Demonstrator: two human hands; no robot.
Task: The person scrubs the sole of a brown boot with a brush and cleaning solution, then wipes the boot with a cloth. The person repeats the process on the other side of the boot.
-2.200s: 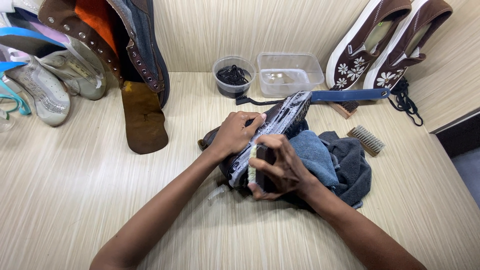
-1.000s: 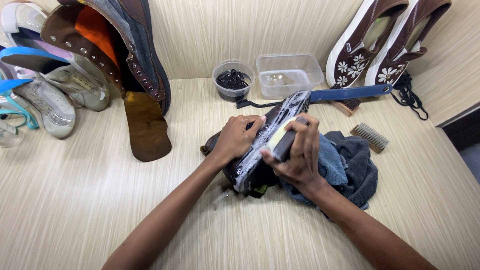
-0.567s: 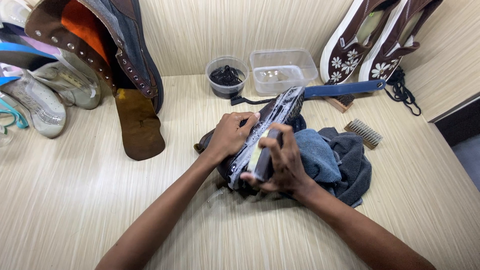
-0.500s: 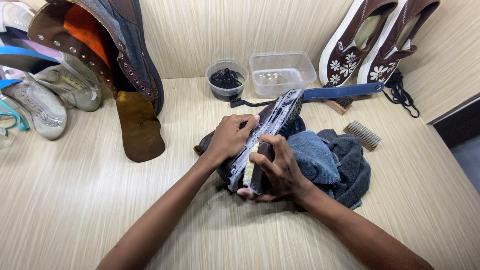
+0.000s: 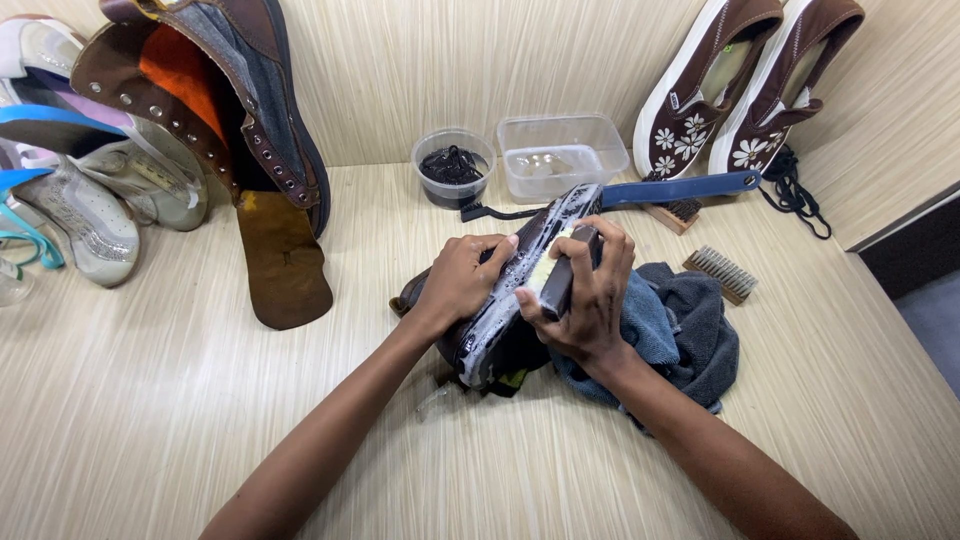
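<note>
- The right hand (image 5: 585,295) is closed around a small dark brush (image 5: 560,283), its pale bristles pressed against the upturned sole of a dark shoe (image 5: 505,320).
- The left hand (image 5: 462,280) clamps the same shoe from the other side, fingers curled over the sole edge and the thumb towards the wrist.
- The two hands sit close together, with only the sole's width between them.
- The shoe lies on its side near the middle of the desk (image 5: 200,400); white foam covers the sole from heel to toe.
- Under and to the right of the shoe lies a crumpled blue-grey cloth (image 5: 690,335), touching the right wrist.
- Just beyond the cloth, a small wooden brush with stiff bristles (image 5: 720,273) lies flat on the desk.
- Behind the hands, a long blue-handled brush (image 5: 680,190) stretches across the desk towards the right.
- Near the back wall stand a round tub holding dark laces (image 5: 452,166) and, beside it, a clear rectangular container (image 5: 560,155).
- A pair of brown slip-ons with white flowers (image 5: 745,90) leans upright in the far right corner, with a black lace (image 5: 795,190) trailing below.
- To the left, a tall brown-and-denim boot (image 5: 230,110) leans on the wall, its brown insole (image 5: 285,260) flat on the desk.
- Pale sneakers (image 5: 90,200) crowd the far left edge.
</note>
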